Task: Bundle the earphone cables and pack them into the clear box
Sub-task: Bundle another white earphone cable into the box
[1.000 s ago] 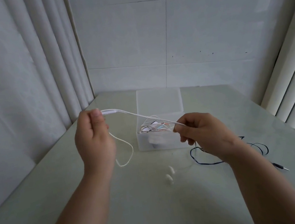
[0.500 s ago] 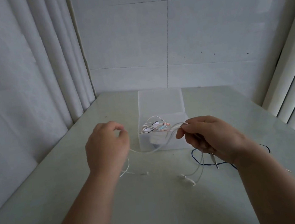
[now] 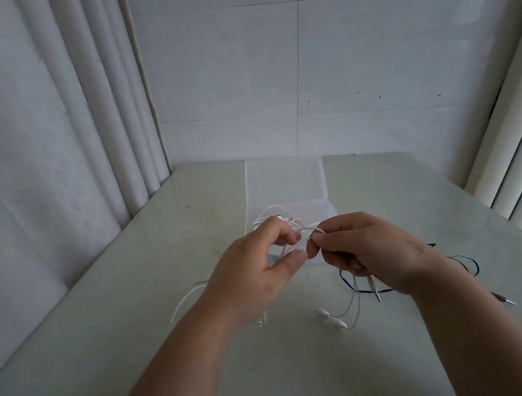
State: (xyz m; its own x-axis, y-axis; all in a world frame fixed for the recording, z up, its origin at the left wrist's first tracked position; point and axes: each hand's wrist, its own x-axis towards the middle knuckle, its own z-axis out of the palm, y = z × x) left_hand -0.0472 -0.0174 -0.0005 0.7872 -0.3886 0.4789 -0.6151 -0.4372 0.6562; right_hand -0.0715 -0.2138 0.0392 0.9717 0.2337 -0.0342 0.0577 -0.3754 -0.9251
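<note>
Both hands meet just in front of the clear box (image 3: pixel 285 188), which holds several bundled cables. My left hand (image 3: pixel 256 274) and my right hand (image 3: pixel 368 250) pinch a white earphone cable (image 3: pixel 310 233) that arches as a small loop between the fingertips. From my right hand hang its plug and two white earbuds (image 3: pixel 330 318), which lie on the table. A slack length of the same cable trails to the left of my left wrist. A dark blue earphone cable (image 3: pixel 458 260) lies on the table behind my right wrist.
The pale table (image 3: pixel 141 360) is bounded by curtains on the left, a tiled wall behind the box and blinds on the right. The dark cable's jack plug (image 3: pixel 503 297) lies to the right of my right forearm.
My hands have come together: the left moved right and inward to the right hand. The cable, first stretched between them, now forms a small loop, and the earbuds lie farther right.
</note>
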